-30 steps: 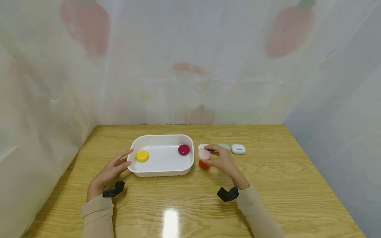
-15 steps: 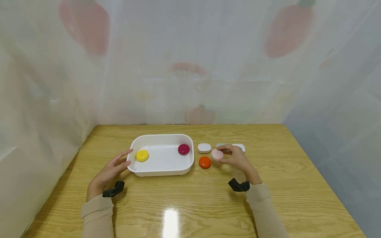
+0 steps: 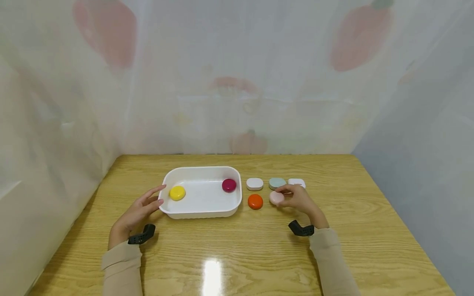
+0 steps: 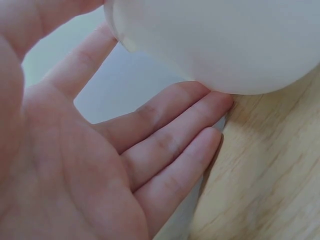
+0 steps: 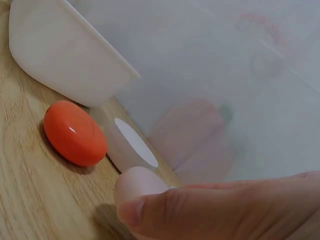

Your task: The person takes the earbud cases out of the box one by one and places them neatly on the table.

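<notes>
Beginning from the left part of the frame, the left hand (image 3: 138,211) is at the left end of the tray (image 3: 200,215); its fingers are spread apart and rather straight, touching the tray but not curled around it. In the tray, left of the centre of the frame, lies a yellow disc (image 3: 177,193), and at the tray's right end, close to the middle of the frame, a crimson disc (image 3: 229,185); neither is touched by a hand. Just right of the middle are a white oval (image 3: 254,184) and, lower than it, an orange disc (image 3: 255,202), both on the table (image 3: 207,242) and apart from each other. Further right, a pink disc (image 3: 275,198) is pinched between thumb and fingers of the right hand (image 3: 303,201); whether it already bears on the table, I cannot tell. Above it in the frame is a green oval (image 3: 277,183), and right of this a white case (image 3: 296,181), partly covered by the hand. So two pieces are in the tray and five are outside; in my judgement the work is only partly done, because four outside pieces lie settled, while the pink one is not yet released
</notes>
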Demonstrator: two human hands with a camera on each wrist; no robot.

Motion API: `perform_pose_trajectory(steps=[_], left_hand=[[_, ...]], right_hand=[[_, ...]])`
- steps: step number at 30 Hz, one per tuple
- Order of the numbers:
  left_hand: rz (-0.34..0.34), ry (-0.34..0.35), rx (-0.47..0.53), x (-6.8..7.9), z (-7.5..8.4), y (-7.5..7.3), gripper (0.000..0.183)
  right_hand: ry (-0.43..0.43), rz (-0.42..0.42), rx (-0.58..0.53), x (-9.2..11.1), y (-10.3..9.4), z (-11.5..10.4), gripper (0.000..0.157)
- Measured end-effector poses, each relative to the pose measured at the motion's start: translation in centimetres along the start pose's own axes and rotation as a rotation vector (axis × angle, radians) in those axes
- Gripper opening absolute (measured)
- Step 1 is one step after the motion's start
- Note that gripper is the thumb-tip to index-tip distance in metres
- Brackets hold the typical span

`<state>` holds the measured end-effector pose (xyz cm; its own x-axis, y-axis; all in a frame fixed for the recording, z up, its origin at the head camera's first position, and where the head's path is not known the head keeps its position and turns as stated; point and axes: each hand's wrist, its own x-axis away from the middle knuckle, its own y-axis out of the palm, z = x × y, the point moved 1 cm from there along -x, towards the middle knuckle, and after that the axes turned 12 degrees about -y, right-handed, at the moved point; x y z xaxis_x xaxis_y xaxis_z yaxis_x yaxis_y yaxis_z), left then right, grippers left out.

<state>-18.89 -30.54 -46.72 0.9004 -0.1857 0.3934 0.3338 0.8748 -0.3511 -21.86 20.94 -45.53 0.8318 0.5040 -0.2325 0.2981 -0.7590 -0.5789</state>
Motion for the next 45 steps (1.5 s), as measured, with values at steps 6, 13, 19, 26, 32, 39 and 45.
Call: perform_pose_trajectory(steps=[6, 13, 19, 26, 32, 39, 45], left_hand=[[0.0, 0.017, -0.008, 0.3, 0.3, 0.0, 0.059], [-0.003, 0.024, 0.003, 0.3, 0.5, -0.1, 0.06], [0.0, 0.017, 0.01, 0.3, 0.5, -0.1, 0.06], [-0.003, 0.012, 0.017, 0.3, 0.4, -0.1, 0.06], [-0.006, 0.014, 0.025, 0.3, 0.5, -0.1, 0.059], [-0.003, 0.011, 0.018, 0.2, 0.5, -0.1, 0.059], [-0.007, -0.008, 0.016, 0.1, 0.2, 0.0, 0.059]], right_hand=[[0.022, -0.003, 0.011, 0.1, -0.1, 0.7, 0.042], [0.024, -0.016, 0.017, 0.1, -0.1, 1.3, 0.044], [0.004, -0.029, -0.007, 0.1, 0.0, 1.6, 0.053], [0.009, -0.026, -0.036, 0.2, -0.1, 1.6, 0.056], [-0.007, 0.004, -0.033, 0.2, -0.4, 1.3, 0.049], [-0.037, 0.04, -0.053, -0.1, -0.6, -0.3, 0.045], [-0.069, 0.019, -0.127, -0.4, -0.1, -2.6, 0.046]])
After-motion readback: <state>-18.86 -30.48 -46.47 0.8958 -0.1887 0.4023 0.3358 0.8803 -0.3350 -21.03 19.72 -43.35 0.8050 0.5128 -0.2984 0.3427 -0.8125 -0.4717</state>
